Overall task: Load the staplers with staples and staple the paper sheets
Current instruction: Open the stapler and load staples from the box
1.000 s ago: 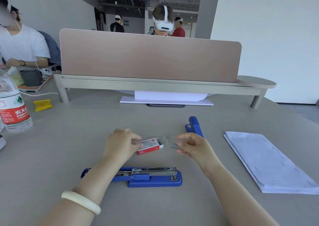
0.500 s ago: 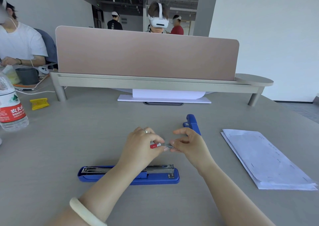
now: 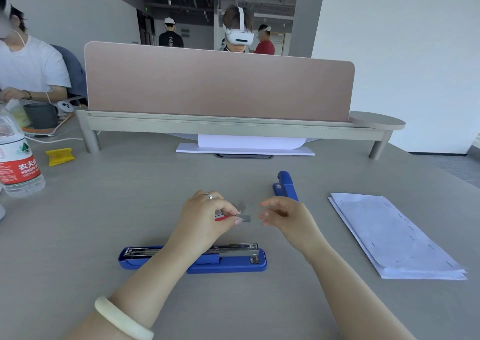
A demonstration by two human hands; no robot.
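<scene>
A blue stapler [image 3: 228,263] lies opened flat on the grey desk near me, its metal staple channel facing up. My left hand [image 3: 205,220] hovers above it, pinching a short silver staple strip [image 3: 245,219] between thumb and forefinger, with the red-and-white staple box [image 3: 220,218] mostly hidden under the fingers. My right hand [image 3: 285,219] is just right of the strip, fingers loosely curled and apart, holding nothing. A second blue stapler [image 3: 284,185] stands closed behind my right hand. A stack of white paper sheets [image 3: 394,238] lies to the right.
A water bottle [image 3: 18,163] stands at the left edge, a yellow item [image 3: 60,156] beyond it. A pink divider screen [image 3: 218,87] on a raised shelf crosses the back, white boards [image 3: 246,146] beneath it. People sit and stand behind and to the left.
My hands came together over the staple box; the staple strip passed from my right fingers to my left, and my right hand has now drawn slightly away and let go.
</scene>
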